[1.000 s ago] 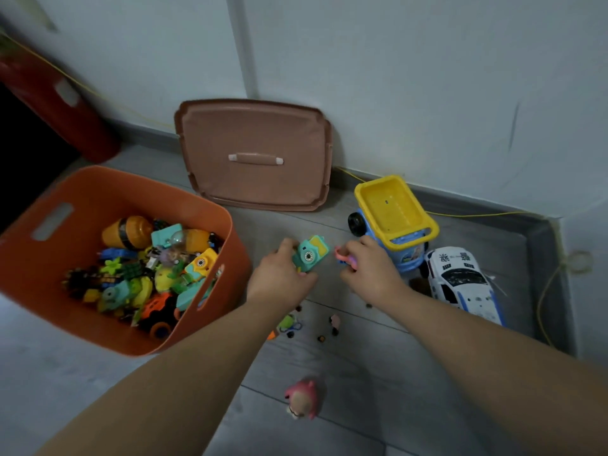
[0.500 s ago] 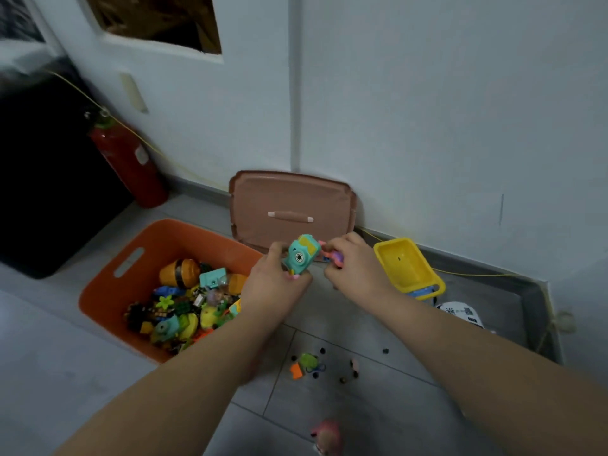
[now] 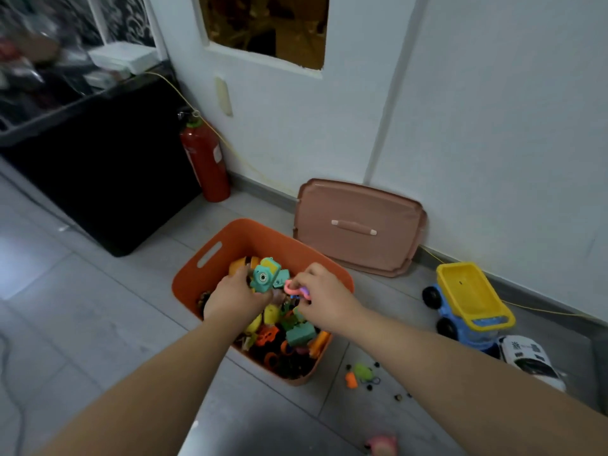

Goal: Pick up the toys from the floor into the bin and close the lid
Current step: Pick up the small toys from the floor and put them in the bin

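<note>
The orange bin (image 3: 210, 255) stands on the floor, filled with several small toys. Both hands hover over it. My left hand (image 3: 235, 299) grips a teal toy camera (image 3: 265, 278). My right hand (image 3: 324, 299) pinches a small pink toy (image 3: 295, 290). The brown lid (image 3: 357, 227) leans against the wall behind the bin. On the floor to the right lie a blue and yellow dump truck (image 3: 468, 302), a white police car (image 3: 529, 358), a small green and orange toy (image 3: 360, 373) with black bits around it, and a pink figure (image 3: 381, 447) at the bottom edge.
A red fire extinguisher (image 3: 204, 159) stands by the wall left of the bin. A black cabinet (image 3: 98, 153) fills the left side. A yellow cable (image 3: 539, 311) runs along the skirting. Grey floor tiles lie open in front left of the bin.
Both hands carried the teal camera and the pink toy leftward from the floor by the dump truck to above the bin. The view swung up and left.
</note>
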A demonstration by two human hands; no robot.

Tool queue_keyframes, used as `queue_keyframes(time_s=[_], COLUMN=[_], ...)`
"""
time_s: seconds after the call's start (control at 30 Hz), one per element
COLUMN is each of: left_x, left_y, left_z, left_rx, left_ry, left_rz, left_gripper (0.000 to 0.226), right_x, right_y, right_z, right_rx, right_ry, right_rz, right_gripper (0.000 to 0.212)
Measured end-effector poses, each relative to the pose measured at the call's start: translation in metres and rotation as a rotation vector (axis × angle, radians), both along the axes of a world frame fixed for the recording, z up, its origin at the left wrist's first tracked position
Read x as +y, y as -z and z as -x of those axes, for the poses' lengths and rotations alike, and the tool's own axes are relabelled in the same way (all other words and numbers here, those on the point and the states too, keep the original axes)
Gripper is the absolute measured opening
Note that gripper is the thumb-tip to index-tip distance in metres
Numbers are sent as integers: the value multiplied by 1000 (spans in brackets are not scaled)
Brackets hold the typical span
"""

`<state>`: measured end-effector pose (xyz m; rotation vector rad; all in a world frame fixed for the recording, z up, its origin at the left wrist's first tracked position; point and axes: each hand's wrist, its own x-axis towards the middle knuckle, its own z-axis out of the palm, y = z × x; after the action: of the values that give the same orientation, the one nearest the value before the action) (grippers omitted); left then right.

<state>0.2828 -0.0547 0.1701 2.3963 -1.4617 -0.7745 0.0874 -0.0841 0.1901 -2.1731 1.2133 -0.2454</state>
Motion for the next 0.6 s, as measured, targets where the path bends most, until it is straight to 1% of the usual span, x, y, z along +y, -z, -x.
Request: queue_keyframes(time_s=[0.07, 0.1, 0.17, 0.23, 0.47, 0.6], left_x=[4, 5, 8, 11, 13, 10], left_y=[3, 4, 4, 5, 10, 2], left_z=[-8, -11, -9, -5, 29, 68], left_rx=[-50, -89, -173, -203, -95, -39], left_ry=[19, 47, 97, 117, 148, 221], left_rz=[-80, -105, -90, -46, 8, 111], left_gripper=[91, 91, 80, 68, 60, 57], right_x=[7, 10, 13, 15, 13, 13], right_y=[4, 6, 8, 9, 10, 9], right_z=[-7, -9, -8, -4, 29, 67], right_rx=[74, 128, 236, 285, 216, 170], right_ry=[-93, -154, -280, -339, -222, -156], right_rz=[-55, -70, -79, -75, 44, 104], right_gripper=[34, 37, 46, 53, 50, 50])
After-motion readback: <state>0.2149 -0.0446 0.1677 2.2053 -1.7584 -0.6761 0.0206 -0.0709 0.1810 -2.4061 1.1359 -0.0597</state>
